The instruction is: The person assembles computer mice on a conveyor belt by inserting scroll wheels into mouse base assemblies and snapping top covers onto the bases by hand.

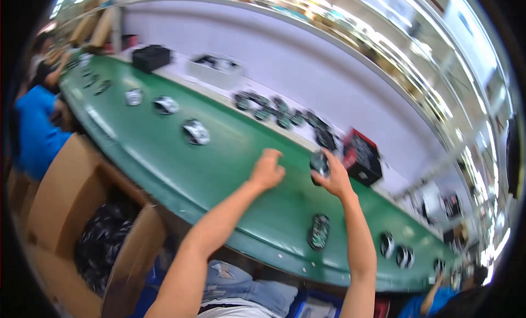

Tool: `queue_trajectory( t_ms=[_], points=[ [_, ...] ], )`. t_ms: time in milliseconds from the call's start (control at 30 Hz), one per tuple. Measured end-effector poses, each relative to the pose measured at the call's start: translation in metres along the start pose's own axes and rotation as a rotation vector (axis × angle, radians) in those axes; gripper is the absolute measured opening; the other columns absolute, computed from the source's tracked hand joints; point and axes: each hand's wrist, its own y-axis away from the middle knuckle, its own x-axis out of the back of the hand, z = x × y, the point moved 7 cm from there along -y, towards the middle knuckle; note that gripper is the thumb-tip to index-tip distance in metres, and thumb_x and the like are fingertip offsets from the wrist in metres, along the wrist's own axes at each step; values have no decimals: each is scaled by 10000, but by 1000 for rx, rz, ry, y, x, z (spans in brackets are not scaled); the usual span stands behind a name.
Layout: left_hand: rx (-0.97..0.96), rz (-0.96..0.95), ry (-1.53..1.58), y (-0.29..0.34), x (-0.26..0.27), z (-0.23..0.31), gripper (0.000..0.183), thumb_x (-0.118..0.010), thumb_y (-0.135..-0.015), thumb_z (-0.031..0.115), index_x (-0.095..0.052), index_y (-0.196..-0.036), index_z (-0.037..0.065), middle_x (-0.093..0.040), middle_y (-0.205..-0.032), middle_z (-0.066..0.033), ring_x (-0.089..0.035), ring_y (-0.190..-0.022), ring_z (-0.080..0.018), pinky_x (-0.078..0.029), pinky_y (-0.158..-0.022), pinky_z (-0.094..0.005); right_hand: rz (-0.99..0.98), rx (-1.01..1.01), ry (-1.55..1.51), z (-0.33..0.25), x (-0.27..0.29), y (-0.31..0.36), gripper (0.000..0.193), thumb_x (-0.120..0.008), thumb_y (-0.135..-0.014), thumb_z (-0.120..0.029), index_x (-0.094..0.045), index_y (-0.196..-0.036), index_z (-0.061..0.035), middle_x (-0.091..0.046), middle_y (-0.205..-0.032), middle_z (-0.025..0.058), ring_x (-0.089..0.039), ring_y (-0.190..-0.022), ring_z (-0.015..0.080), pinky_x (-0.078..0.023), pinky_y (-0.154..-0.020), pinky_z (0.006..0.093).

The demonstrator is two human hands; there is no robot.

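Note:
My right hand (338,178) grips a small dark rounded part (319,163) between thumb and fingers, raised over the far side of the green work surface (230,164). Blur hides what kind of part it is. To its left, my left hand (267,169) hovers over the green surface with fingers half bent, thumb apart and nothing visible between them. Nearer to me, below the right hand, lies an oblong black-and-green piece (319,231). A row of dark parts (282,111) sits on the ledge beyond my hands.
Black-and-white pieces (195,132) are spaced along the surface. A black-and-red box (361,156), a white tray (213,70) and a black box (151,58) stand along the back. An open carton (66,197) with black plastic stands at left. People in blue (41,126) sit at both ends.

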Motion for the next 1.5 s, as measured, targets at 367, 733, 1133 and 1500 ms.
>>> queue_trajectory(
  t_ms=[367, 733, 1133, 1500],
  points=[
    [-101, -194, -250, 9, -23, 22, 387, -680, -805, 131, -544, -1160, 58, -561, -1148, -136, -539, -1105, -343, -441, -916, -453, 15, -632, 156, -44, 25, 180, 631, -656, -873, -366, -469, -1408, -90, -499, -1283, 223, -578, -1098, 443, -523, -862, 509],
    [-96, -217, -236, 14, -25, 23, 329, -666, -813, 147, -563, -1115, 63, -563, -1123, -124, -538, -1094, -322, -435, -926, -453, 135, -379, 230, -51, -15, 182, 544, -672, -837, -186, -512, -1331, -22, -479, -1341, 193, -457, -1241, 422, -401, -1044, 516],
    [-155, -196, -278, 21, -26, 31, 296, -683, -802, 132, -585, -1074, 69, -552, -1156, -119, -516, -1145, -319, -431, -943, -447, 99, -342, 287, -52, -21, 168, 390, -595, -875, -85, -586, -1256, -1, -542, -1343, 183, -507, -1257, 409, -438, -1041, 460],
    [-303, -421, 5, 47, -49, 77, 211, -692, -832, 244, -625, -912, 61, -608, -996, -146, -591, -921, -346, -490, -797, -452, 131, -641, -205, -8, -13, 197, 594, -667, -913, -208, -452, -1425, 2, -588, -1328, 194, -549, -1237, 338, -403, -1068, 411]
  ],
)
